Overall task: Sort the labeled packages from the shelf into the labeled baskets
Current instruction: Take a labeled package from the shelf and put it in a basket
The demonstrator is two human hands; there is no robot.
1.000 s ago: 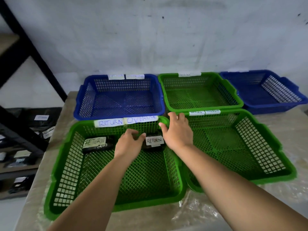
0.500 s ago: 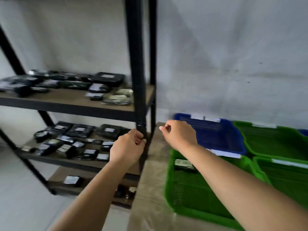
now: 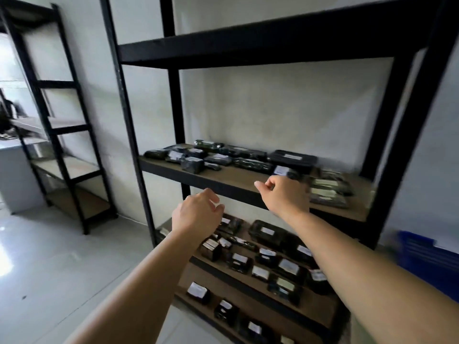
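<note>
A black metal shelf [image 3: 223, 181] with wooden boards fills the view. Several black wrapped packages with white labels lie on its middle board [image 3: 218, 158], on the board below [image 3: 288, 265] and on the lowest board [image 3: 198, 291]. My left hand [image 3: 196, 214] hovers in front of the middle board's edge, fingers loosely curled, holding nothing. My right hand [image 3: 285, 194] reaches over the middle board's front edge, fingers loosely curled and empty, just short of a labeled package [image 3: 282, 170]. A blue basket [image 3: 422, 254] shows at the right edge, blurred.
A second black shelf unit [image 3: 62, 135] stands to the left against the white wall, its boards bare. Grey tiled floor [image 3: 49, 264] lies below. The shelf's upright posts [image 3: 129, 120] frame the opening.
The view has swung left from the green baskets on the table to the shelf. Both hands left the basket and now reach toward the shelf's middle board, empty.
</note>
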